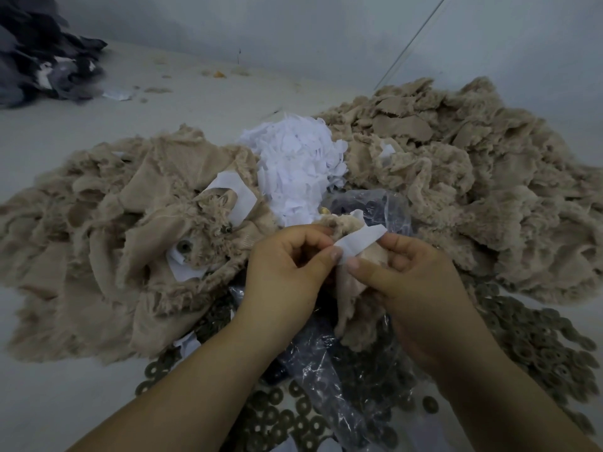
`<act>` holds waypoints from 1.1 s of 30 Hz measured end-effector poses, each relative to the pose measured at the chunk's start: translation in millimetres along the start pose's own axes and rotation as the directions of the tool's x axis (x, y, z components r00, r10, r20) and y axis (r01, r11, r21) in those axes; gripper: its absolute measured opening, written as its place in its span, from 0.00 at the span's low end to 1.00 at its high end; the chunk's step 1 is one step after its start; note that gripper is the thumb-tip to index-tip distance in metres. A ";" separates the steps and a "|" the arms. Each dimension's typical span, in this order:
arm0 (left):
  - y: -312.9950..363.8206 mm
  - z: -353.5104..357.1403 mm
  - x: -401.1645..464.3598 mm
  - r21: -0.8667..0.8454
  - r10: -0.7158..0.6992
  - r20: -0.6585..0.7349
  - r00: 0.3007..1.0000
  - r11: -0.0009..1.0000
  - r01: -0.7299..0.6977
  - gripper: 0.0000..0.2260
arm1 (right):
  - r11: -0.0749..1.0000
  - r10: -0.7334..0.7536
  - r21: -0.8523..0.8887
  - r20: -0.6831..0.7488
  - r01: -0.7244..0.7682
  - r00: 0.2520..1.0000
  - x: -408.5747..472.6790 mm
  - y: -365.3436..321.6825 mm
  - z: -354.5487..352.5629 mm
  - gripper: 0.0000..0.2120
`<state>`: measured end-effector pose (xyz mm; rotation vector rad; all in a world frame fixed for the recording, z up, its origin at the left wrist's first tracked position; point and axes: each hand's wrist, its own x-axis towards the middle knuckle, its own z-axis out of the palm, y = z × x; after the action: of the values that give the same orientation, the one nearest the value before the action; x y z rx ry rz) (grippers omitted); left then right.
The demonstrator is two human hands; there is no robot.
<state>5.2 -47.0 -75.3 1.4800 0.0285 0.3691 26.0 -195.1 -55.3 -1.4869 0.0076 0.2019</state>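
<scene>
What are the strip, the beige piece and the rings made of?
Strip: matte white, flat with crisp edges, likely paper or non-woven backing.
Beige piece: plush fabric, going by the fuzzy pile and frayed edges.
Rings: dull brownish discs with a centre hole; metal or plastic, cannot tell.

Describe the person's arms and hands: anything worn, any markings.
Both are bare. The left hand and right hand wear no gloves, and no rings show on the fingers in view. The left forearm and right forearm carry no sleeve, watch or bracelet as far as the frame reaches. The nails look short and unpainted.
</scene>
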 end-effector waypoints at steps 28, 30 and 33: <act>38.5 3.1 -4.4 -0.036 0.124 -0.126 0.984 0.991 -0.129 0.04 | 0.849 0.262 0.328 0.418 -0.414 0.870 -20.8 -21.3 16.7 0.22; 40.4 -1.5 -5.0 -0.052 0.079 -0.088 0.993 0.995 -0.084 0.04 | 0.865 0.229 0.353 0.357 -0.357 0.906 -20.0 -20.9 16.6 0.20; 41.6 -6.0 -5.1 -0.166 -0.018 -0.037 0.999 0.986 0.011 0.05 | 0.867 0.191 0.382 0.339 -0.320 0.921 -22.6 -19.1 19.5 0.17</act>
<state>-10.4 -40.6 -36.5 1.3077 0.0384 0.3793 4.1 -180.1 -31.9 -0.9958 0.0139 0.6004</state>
